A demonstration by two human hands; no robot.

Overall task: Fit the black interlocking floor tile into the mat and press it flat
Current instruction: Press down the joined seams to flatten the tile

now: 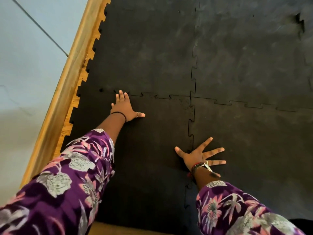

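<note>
The black interlocking floor tile (149,150) lies at the near left of the mat (245,56), its toothed edges meshed with the tiles beyond and to the right. My left hand (124,106) rests flat, fingers apart, on the tile's far edge by the top seam. My right hand (200,156) is spread palm-down across the right-hand seam, partly on the neighbouring tile. Neither hand holds anything. A few teeth near the far left of the top seam show small gaps.
A wooden skirting board (67,85) and a strip of wood floor (74,106) run along the mat's left toothed edge, below a pale wall (25,65). At the far right a raised seam (300,22) shows between tiles. Bare wood floor (118,228) lies at the near edge.
</note>
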